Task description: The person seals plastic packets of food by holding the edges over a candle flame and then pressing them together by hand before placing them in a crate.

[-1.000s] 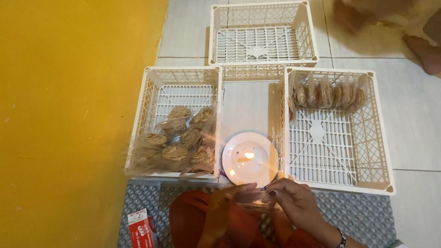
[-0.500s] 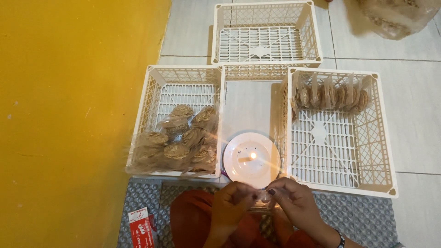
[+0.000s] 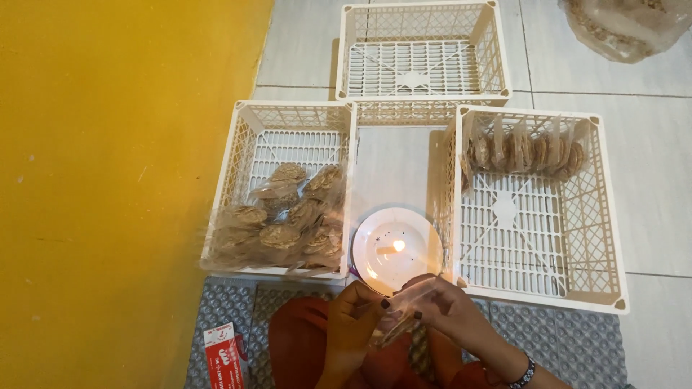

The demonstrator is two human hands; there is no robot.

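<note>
Head view: both hands low in frame, over an orange lap, just beside a lit candle.
Bag (image 3: 393, 328): clear plastic, pinched between both hands; long axis slanted, upper end toward the plate at upper right, lower end down-left toward the lap; contents too blurred to tell.
Left hand (image 3: 353, 324): fingers pressed together on the bag's left side.
Right hand (image 3: 447, 313): fingertips pinching the bag's upper edge, a beaded bracelet at the wrist.
Candle (image 3: 393, 249): burning, lying on a white plate (image 3: 375, 238), just beyond the bag's upper end.
Left crate (image 3: 241, 144): white lattice, a loose heap of bagged brown cakes (image 3: 285, 220) in its near half.
Right crate (image 3: 602, 209): one upright row of bags (image 3: 522, 151) along the far wall, most of the floor bare.
Far crate (image 3: 418, 94): no bags visible.
Progress: judged early; one row stands done, a heap remains, one bag in hand by the flame.
Surroundings: grey mat (image 3: 216, 310), red packet (image 3: 225, 356), yellow wall (image 3: 108, 180), large sack (image 3: 627, 25) at top right.
</note>
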